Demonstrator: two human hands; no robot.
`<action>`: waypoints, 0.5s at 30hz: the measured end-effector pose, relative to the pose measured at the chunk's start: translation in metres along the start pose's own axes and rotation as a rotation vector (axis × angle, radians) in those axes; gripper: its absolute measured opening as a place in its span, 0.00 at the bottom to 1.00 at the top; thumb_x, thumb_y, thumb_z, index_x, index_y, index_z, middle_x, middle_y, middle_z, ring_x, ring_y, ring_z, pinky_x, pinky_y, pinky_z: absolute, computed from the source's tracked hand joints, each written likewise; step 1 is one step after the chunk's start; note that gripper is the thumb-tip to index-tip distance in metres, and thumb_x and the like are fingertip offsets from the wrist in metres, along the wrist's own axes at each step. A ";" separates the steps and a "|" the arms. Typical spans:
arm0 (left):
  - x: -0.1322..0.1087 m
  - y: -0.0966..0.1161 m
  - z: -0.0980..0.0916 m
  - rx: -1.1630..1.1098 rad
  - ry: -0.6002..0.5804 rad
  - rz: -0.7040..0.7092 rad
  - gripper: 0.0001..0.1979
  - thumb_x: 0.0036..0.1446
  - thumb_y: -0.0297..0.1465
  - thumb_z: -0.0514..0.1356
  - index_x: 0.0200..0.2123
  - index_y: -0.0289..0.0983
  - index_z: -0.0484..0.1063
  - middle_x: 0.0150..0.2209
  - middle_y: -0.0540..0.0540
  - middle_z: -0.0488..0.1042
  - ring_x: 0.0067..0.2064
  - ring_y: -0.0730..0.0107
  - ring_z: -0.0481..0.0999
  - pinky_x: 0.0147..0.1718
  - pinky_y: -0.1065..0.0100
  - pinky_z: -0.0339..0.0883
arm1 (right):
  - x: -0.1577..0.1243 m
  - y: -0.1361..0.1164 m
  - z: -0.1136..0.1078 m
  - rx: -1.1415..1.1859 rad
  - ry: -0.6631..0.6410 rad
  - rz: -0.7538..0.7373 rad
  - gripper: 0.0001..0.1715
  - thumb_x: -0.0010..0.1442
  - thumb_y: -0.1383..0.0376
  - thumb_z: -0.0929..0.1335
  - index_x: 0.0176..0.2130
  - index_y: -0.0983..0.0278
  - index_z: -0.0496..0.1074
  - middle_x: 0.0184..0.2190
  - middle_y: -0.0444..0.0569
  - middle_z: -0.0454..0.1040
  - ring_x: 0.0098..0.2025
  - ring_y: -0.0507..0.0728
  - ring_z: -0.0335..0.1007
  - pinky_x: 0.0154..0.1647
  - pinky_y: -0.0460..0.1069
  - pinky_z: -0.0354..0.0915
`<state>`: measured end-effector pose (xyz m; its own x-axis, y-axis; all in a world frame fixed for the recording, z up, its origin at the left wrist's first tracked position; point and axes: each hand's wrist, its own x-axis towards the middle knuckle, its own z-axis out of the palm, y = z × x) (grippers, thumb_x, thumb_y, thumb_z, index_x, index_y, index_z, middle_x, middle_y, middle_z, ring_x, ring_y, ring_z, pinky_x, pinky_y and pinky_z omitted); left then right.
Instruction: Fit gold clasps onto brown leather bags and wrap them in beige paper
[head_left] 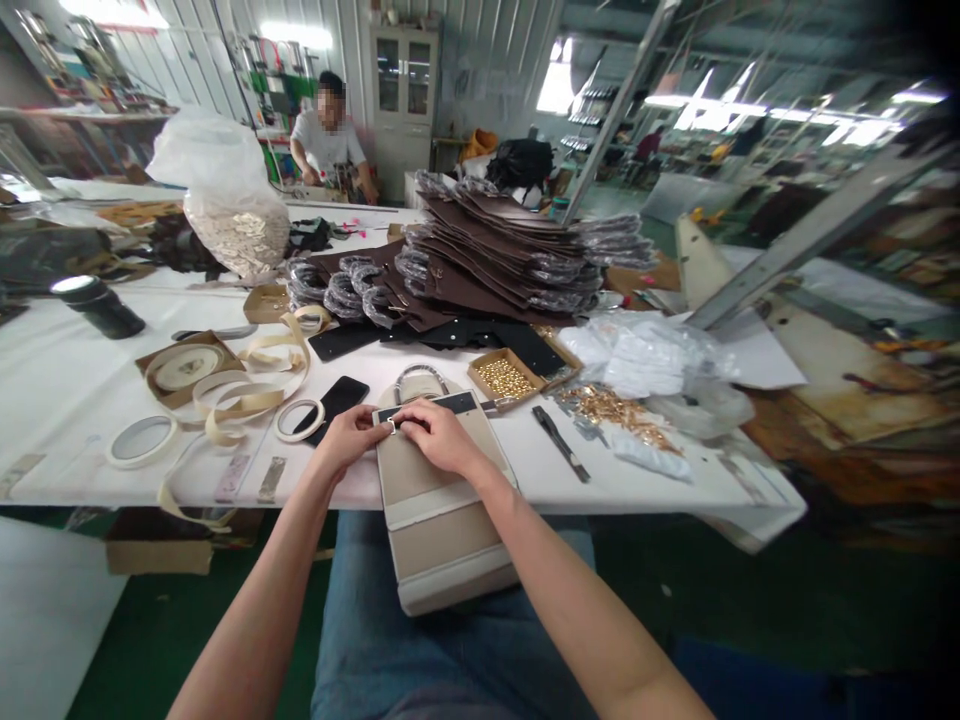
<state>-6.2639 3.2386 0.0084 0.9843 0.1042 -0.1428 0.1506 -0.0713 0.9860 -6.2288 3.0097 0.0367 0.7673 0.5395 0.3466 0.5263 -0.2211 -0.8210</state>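
Note:
A beige handbag (442, 530) with a pale band rests on my lap and leans on the white table's (60, 380) front edge. Both hands sit at its top edge. My left hand (349, 435) pinches a small metal fitting (391, 427) there, fingers closed. My right hand (439, 435) lies curled over the bag's top beside a dark strip (450, 405), fingertips pressed by the same fitting. The bag's handle (420, 378) arcs just behind.
A black phone (337, 400), tape rolls (298, 420) and loose beige strapping (247, 385) lie left. A box of gold rivets (504, 378), a black tool (559, 442) and plastic bags (645, 355) lie right. Brown bag panels (480, 260) are stacked behind. A person works at the far table.

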 end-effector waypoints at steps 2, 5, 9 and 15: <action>0.002 0.004 0.001 0.017 0.008 -0.024 0.28 0.45 0.44 0.81 0.45 0.33 0.85 0.34 0.45 0.82 0.35 0.65 0.78 0.36 0.67 0.70 | -0.002 -0.002 0.000 0.032 0.041 0.010 0.14 0.72 0.72 0.71 0.49 0.59 0.86 0.49 0.50 0.85 0.53 0.59 0.81 0.62 0.55 0.72; 0.006 0.009 0.003 0.086 0.049 -0.080 0.26 0.44 0.43 0.79 0.44 0.33 0.85 0.33 0.45 0.81 0.35 0.64 0.78 0.34 0.67 0.68 | -0.010 -0.009 -0.001 0.093 0.124 0.027 0.12 0.72 0.69 0.72 0.51 0.60 0.86 0.49 0.50 0.85 0.51 0.59 0.81 0.55 0.53 0.75; 0.009 0.012 0.005 0.240 0.099 -0.098 0.23 0.43 0.44 0.78 0.40 0.35 0.85 0.29 0.49 0.77 0.33 0.63 0.75 0.30 0.69 0.63 | -0.031 -0.024 -0.017 0.110 0.167 0.028 0.13 0.74 0.66 0.72 0.54 0.58 0.85 0.54 0.51 0.84 0.51 0.58 0.82 0.48 0.50 0.77; 0.010 0.019 0.009 0.281 0.055 -0.151 0.25 0.38 0.49 0.80 0.34 0.40 0.81 0.28 0.50 0.75 0.31 0.63 0.72 0.27 0.70 0.62 | -0.082 -0.004 -0.104 -0.152 0.418 0.165 0.13 0.77 0.62 0.71 0.57 0.57 0.82 0.56 0.52 0.84 0.52 0.58 0.82 0.49 0.50 0.79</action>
<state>-6.2505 3.2292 0.0248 0.9434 0.1877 -0.2733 0.3219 -0.3215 0.8905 -6.2560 2.8817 0.0586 0.9105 0.1207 0.3954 0.4085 -0.4100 -0.8155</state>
